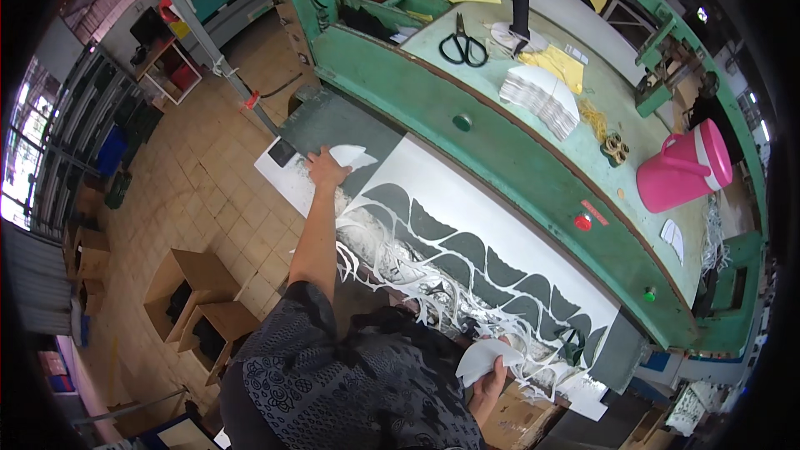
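My left hand (327, 168) reaches out to the far left end of the machine bed, its fingers spread. Right beside its fingertips lies a white cut piece (353, 157) with a curved edge; whether they touch is hard to make out. Close to my body, my right hand (488, 387) grips a white curved cut-out (482, 359), thumb on top; I cannot tell if it is one layer or a stack. Between the hands stretches a white sheet (467, 187) with a row of leaf-shaped holes along its near side. Stringy white offcuts (442, 304) hang along the front edge.
A green machine beam (500, 137) crosses behind the sheet. On the table beyond are black scissors (463, 46), a stack of white cut pieces (542, 98) and a pink jug (679, 168). A dark block (282, 152) sits left of my hand. Cardboard boxes (190, 287) stand on the floor.
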Demonstrator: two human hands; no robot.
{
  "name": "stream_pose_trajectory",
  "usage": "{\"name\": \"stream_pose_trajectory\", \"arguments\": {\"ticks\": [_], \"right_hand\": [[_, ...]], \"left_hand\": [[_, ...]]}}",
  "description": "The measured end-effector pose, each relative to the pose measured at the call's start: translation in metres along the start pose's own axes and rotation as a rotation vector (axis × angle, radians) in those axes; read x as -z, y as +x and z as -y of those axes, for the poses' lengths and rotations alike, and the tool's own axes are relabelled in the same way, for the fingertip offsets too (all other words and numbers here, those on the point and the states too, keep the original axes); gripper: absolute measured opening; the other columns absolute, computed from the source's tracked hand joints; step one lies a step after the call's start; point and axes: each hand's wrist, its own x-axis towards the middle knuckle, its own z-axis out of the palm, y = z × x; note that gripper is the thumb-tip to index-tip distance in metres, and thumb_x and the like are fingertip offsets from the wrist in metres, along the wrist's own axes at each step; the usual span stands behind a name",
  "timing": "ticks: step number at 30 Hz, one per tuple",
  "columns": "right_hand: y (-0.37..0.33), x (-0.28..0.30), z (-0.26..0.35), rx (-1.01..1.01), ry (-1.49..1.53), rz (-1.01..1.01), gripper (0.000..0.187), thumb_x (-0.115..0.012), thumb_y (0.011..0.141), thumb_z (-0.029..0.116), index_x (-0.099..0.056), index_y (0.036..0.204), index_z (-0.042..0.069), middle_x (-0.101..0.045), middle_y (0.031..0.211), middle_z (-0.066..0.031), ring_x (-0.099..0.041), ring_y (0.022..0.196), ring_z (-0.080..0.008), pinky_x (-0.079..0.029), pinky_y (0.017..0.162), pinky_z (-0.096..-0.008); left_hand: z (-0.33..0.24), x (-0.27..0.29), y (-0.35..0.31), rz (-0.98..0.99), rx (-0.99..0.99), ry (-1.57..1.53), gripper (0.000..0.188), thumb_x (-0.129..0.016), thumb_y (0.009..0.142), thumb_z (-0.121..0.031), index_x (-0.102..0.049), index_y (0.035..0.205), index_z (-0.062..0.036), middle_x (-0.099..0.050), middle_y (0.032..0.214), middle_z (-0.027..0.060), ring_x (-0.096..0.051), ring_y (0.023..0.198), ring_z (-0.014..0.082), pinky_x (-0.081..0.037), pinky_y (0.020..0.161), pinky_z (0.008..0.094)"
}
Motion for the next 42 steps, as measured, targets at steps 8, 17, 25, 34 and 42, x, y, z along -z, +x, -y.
{"name": "stream_pose_trajectory", "arguments": {"ticks": [8,17,25,34,42], "right_hand": [[0.013,0.003,-0.002,-0.007,-0.034,0.07,0.067,-0.078,0.091,0.033,-0.046,0.145,0.008,-0.064,0.13,-0.022,-0.066,0.112,-0.0344,-0.056,0.096,-0.0466],[0.071,-0.02,0.005,0.102,-0.121,0.07,0.063,-0.076,0.095,0.027,-0.044,0.148,0.011,-0.064,0.13,-0.0181,-0.067,0.109,-0.0305,-0.058,0.094,-0.0441],[0.111,-0.084,0.0,0.165,-0.034,0.056,0.073,-0.063,0.1,0.054,-0.046,0.147,0.001,-0.059,0.14,-0.0141,-0.057,0.131,-0.0308,-0.048,0.11,-0.045],[0.105,-0.126,0.017,0.327,-0.208,0.083,0.048,-0.051,0.11,0.042,-0.049,0.146,0.011,-0.061,0.135,-0.0122,-0.063,0.121,-0.0255,-0.052,0.103,-0.0428],[0.088,-0.162,0.028,0.331,-0.248,0.147,0.052,-0.072,0.097,0.017,-0.048,0.142,0.009,-0.061,0.133,-0.0115,-0.057,0.124,-0.0229,-0.046,0.109,-0.0393]], "left_hand": [[0.008,-0.001,0.019,0.095,-0.111,-0.109,0.072,-0.094,0.066,-0.039,-0.068,0.12,0.0008,-0.067,0.128,0.0245,-0.061,0.126,0.0374,-0.052,0.105,0.0438],[-0.061,-0.015,-0.158,0.342,-0.522,-0.708,0.095,-0.086,0.08,-0.053,-0.048,0.148,-0.0003,-0.052,0.146,0.0277,-0.052,0.136,0.0393,-0.04,0.115,0.047],[-0.098,0.007,-0.359,0.782,-0.88,-1.086,0.057,-0.069,0.093,-0.013,-0.046,0.145,-0.0022,-0.06,0.133,0.0217,-0.059,0.126,0.0377,-0.046,0.106,0.0436],[-0.1,0.005,-0.355,0.793,-0.961,-1.174,0.063,-0.074,0.092,-0.016,-0.045,0.146,-0.0031,-0.057,0.136,0.0214,-0.058,0.128,0.0366,-0.045,0.107,0.0424],[-0.097,0.045,-0.348,0.557,-1.097,-1.066,0.063,-0.076,0.086,-0.008,-0.048,0.143,-0.0009,-0.053,0.128,0.0236,-0.054,0.121,0.0401,-0.045,0.104,0.0461]]}}
